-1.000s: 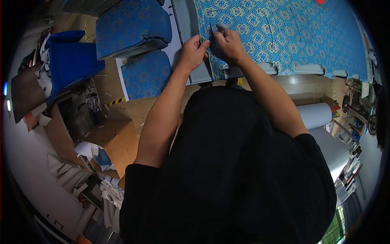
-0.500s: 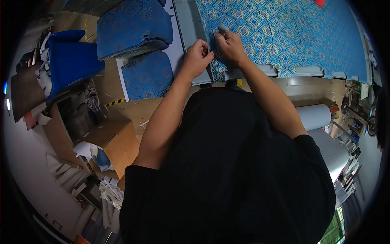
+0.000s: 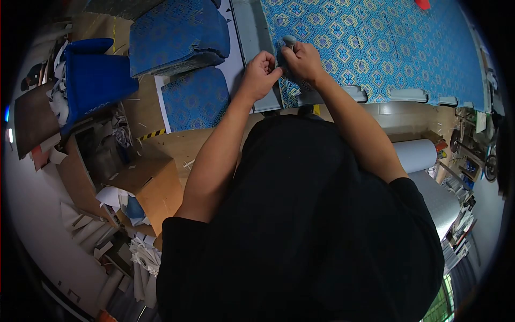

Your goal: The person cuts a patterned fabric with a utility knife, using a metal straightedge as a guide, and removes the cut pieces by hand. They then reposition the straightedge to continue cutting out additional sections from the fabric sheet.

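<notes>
Blue patterned fabric (image 3: 332,40) with yellow and white diamond motifs covers the worktop in front of me. My left hand (image 3: 261,75) is closed at the fabric's left edge, with thumb and fingertips together; what they pinch is hidden. Just right of it, my right hand (image 3: 304,61) is wrapped around a grey, rounded-ended object (image 3: 289,40) whose kind I cannot make out. That hand rests over the fabric near its left edge, and the two hands are close together.
Stacks of blue patterned fabric pieces (image 3: 177,37) lie to the left, beside a blue chair (image 3: 99,80). An open cardboard box (image 3: 158,188) stands on the floor lower left. Large grey rolls (image 3: 416,154) lie at right. A grey trough (image 3: 251,27) borders the fabric.
My right hand has shifted slightly left, and the grey object's rounded end has moved left and a little down with it. My left hand has hardly moved.
</notes>
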Demonstrator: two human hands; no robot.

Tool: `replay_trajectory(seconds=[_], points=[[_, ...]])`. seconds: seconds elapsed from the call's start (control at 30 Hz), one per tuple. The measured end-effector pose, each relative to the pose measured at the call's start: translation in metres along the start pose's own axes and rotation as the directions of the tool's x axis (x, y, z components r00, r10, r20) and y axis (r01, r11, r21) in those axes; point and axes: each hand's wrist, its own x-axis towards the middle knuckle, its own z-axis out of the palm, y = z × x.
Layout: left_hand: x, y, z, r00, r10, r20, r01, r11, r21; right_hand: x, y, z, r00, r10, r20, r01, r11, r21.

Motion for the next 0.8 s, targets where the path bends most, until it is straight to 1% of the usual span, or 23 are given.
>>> replay_trajectory(seconds=[0.13, 0.2, 0.23, 0.27, 0.3, 0.33, 0.37, 0.4, 0.47, 0.5, 0.53, 0.57, 0.6, 0.63, 0.67, 0.7, 0.73, 0.77, 0.8], points=[[-0.001, 0.000, 0.002, 1.000, 0.002, -0.013, -0.001, 0.999, 0.040, 0.002, 0.009, 0.003, 1.000, -0.020, -0.005, 0.019, 0.999, -0.046], [-0.003, 0.004, 0.006, 0.999, 0.019, -0.029, -0.017, 0.997, 0.069, 0.003, 0.018, 0.001, 0.998, 0.066, 0.006, -0.066, 0.992, 0.108], [-0.007, 0.008, 0.010, 0.995, 0.044, -0.085, -0.027, 0.982, 0.186, 0.001, 0.023, 0.001, 0.998, 0.064, 0.003, -0.064, 0.992, 0.109], [-0.010, 0.012, 0.015, 0.987, 0.076, -0.139, -0.031, 0.953, 0.300, -0.001, 0.029, 0.000, 0.992, 0.124, -0.026, -0.107, 0.931, 0.350], [-0.014, 0.016, 0.019, 0.987, 0.079, -0.138, -0.034, 0.953, 0.303, -0.002, 0.028, -0.003, 0.982, 0.187, -0.038, -0.132, 0.810, 0.571], [-0.018, 0.021, 0.024, 0.983, 0.129, -0.128, -0.053, 0.880, 0.473, -0.003, 0.026, -0.005, 0.982, 0.186, -0.041, -0.130, 0.809, 0.573], [-0.020, 0.025, 0.027, 0.978, 0.177, -0.109, -0.070, 0.776, 0.627, -0.004, 0.025, -0.008, 0.979, 0.204, -0.023, -0.144, 0.761, 0.633], [-0.021, 0.026, 0.028, 0.978, 0.180, -0.105, -0.075, 0.773, 0.631, -0.005, 0.024, -0.011, 0.975, 0.222, -0.004, -0.158, 0.707, 0.689], [-0.022, 0.028, 0.030, 0.986, 0.135, -0.100, -0.032, 0.738, 0.674, -0.005, 0.023, -0.011, 0.971, 0.239, -0.003, -0.169, 0.694, 0.700], [-0.022, 0.031, 0.030, 0.986, 0.139, -0.098, -0.036, 0.735, 0.677, -0.004, 0.022, -0.011, 0.967, 0.256, 0.004, -0.183, 0.682, 0.708], [-0.022, 0.035, 0.030, 0.990, 0.105, -0.097, -0.003, 0.692, 0.722, -0.005, 0.022, -0.011, 0.967, 0.254, -0.001, -0.178, 0.681, 0.711], [-0.022, 0.038, 0.030, 0.992, 0.072, -0.101, 0.031, 0.645, 0.764, -0.008, 0.022, -0.011, 0.962, 0.263, -0.072, -0.128, 0.669, 0.732], [-0.022, 0.040, 0.030, 0.992, 0.076, -0.101, 0.029, 0.640, 0.768, -0.010, 0.020, -0.011, 0.951, 0.273, -0.141, -0.078, 0.657, 0.750], [-0.022, 0.042, 0.029, 0.996, 0.026, -0.083, 0.045, 0.662, 0.748, -0.013, 0.020, -0.012, 0.952, 0.271, -0.143, -0.073, 0.654, 0.753], [-0.022, 0.043, 0.030, 0.998, -0.024, -0.063, 0.062, 0.684, 0.727, -0.017, 0.020, -0.015, 0.940, 0.284, -0.189, -0.024, 0.608, 0.793], [-0.019, 0.044, 0.031, 0.998, -0.022, -0.063, 0.061, 0.682, 0.729, -0.022, 0.023, -0.019, 0.925, 0.300, -0.233, 0.026, 0.561, 0.828], [-0.016, 0.045, 0.032, 0.988, -0.134, -0.075, 0.150, 0.743, 0.652, -0.027, 0.028, -0.028, 0.933, 0.266, -0.245, 0.031, 0.616, 0.787], [-0.011, 0.046, 0.034, 0.967, -0.244, -0.076, 0.244, 0.786, 0.569, -0.033, 0.034, -0.038, 0.932, 0.265, -0.247, 0.034, 0.616, 0.787], [-0.005, 0.043, 0.037, 0.967, -0.241, -0.077, 0.241, 0.784, 0.572, -0.038, 0.035, -0.050, 0.925, 0.285, -0.251, 0.014, 0.635, 0.772]])
